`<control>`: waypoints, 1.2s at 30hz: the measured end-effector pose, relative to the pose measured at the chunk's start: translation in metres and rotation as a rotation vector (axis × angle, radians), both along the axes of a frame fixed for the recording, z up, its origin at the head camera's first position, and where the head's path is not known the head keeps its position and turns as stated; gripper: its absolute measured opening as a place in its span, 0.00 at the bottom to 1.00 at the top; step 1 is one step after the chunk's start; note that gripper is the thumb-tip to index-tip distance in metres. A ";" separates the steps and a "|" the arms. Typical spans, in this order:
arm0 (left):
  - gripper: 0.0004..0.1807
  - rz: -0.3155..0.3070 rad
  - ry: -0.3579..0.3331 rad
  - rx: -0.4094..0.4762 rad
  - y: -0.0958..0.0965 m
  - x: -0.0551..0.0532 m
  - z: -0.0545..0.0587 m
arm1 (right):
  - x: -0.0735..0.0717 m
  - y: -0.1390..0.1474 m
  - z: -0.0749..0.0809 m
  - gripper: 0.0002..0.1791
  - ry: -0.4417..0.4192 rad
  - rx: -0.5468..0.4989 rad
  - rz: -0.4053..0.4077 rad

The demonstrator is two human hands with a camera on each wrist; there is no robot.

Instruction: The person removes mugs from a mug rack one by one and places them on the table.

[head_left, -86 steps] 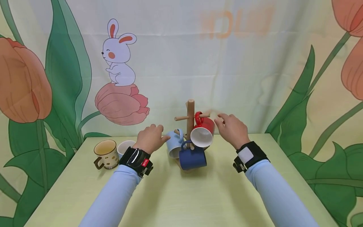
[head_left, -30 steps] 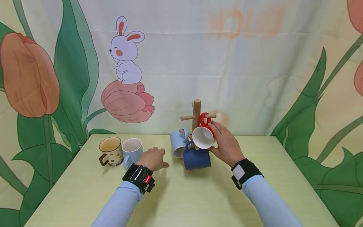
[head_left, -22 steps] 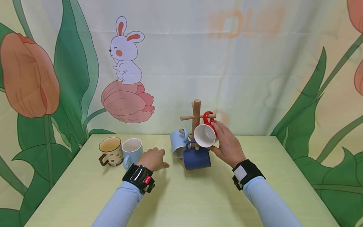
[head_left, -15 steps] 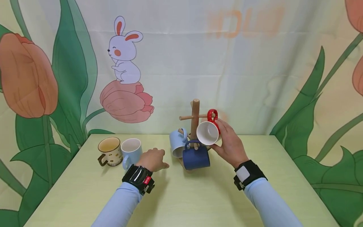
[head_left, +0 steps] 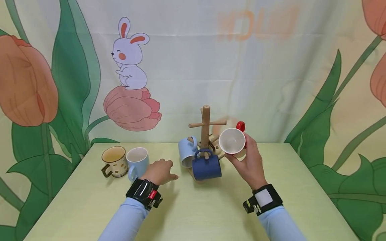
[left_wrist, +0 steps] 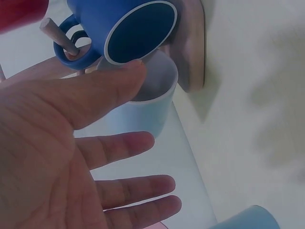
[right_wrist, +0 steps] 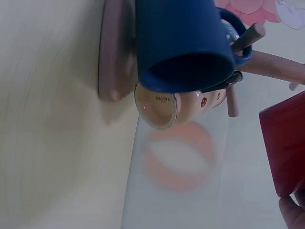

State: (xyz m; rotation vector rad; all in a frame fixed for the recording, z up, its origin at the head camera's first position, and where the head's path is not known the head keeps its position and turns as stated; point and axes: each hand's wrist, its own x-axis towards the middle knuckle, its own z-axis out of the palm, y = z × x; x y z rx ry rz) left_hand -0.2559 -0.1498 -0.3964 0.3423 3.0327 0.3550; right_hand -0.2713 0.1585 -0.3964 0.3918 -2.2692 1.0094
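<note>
My right hand (head_left: 253, 164) grips a red mug (head_left: 232, 140), its white inside facing me and its red handle up at the right. The mug is off the wooden mug tree (head_left: 206, 130), just right of it. In the right wrist view only part of the red mug (right_wrist: 286, 148) and fingertips show. My left hand (head_left: 158, 172) hovers over the table with spread fingers (left_wrist: 128, 190), holding nothing. On the tree hang a dark blue mug (head_left: 207, 168), a light blue mug (head_left: 185, 152) and, behind, a cream patterned mug (right_wrist: 193, 106).
A cream spotted mug (head_left: 118, 166) and another light blue mug (head_left: 139, 163) stand upright on the table (head_left: 193, 211), left of my left hand. The tree's upper pegs (head_left: 195, 125) carry nothing. A printed curtain (head_left: 181, 67) hangs behind the table.
My right hand has taken hold of the red mug, drawn it rightward off its peg and turned it. My left hand moved lower, then stayed nearly still.
</note>
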 end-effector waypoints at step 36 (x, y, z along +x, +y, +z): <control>0.28 -0.004 0.003 0.045 0.006 0.013 0.005 | 0.040 0.010 -0.039 0.40 -0.708 -0.372 0.280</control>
